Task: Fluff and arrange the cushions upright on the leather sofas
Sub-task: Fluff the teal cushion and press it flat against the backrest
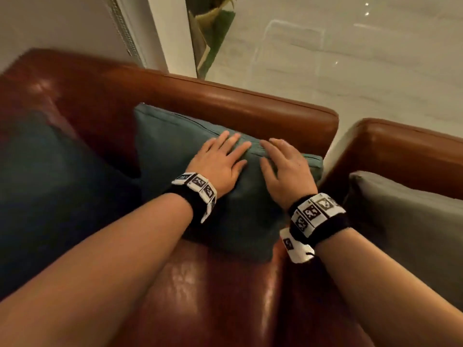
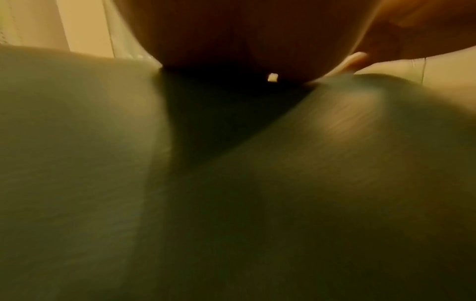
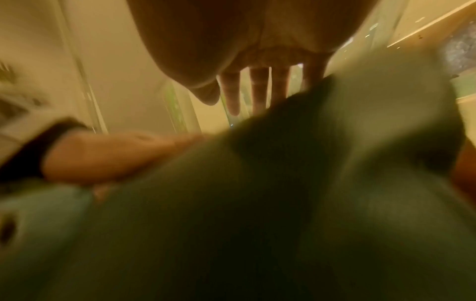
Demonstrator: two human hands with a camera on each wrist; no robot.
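A teal cushion (image 1: 175, 146) leans against the arm of a brown leather sofa (image 1: 238, 103). Both my hands lie flat on its upper face, side by side. My left hand (image 1: 220, 159) presses it with straight, spread fingers. Just to its right, my right hand (image 1: 283, 164) rests with straight fingers (image 3: 257, 89) near the cushion's top edge. The teal fabric (image 3: 180, 224) fills the blurred right wrist view, where my left hand (image 3: 108, 156) also shows. In the left wrist view the cushion (image 2: 309, 183) lies under my dark palm. A second, darker teal cushion (image 1: 50, 191) stands at the left.
A grey cushion (image 1: 406, 221) sits on a second leather seat (image 1: 400, 141) at the right. Behind the sofa arm lie pale glossy floor (image 1: 350, 71), a white pillar (image 1: 170, 33) and a green plant (image 1: 213, 33). The leather seat (image 1: 213, 296) shows in front of me.
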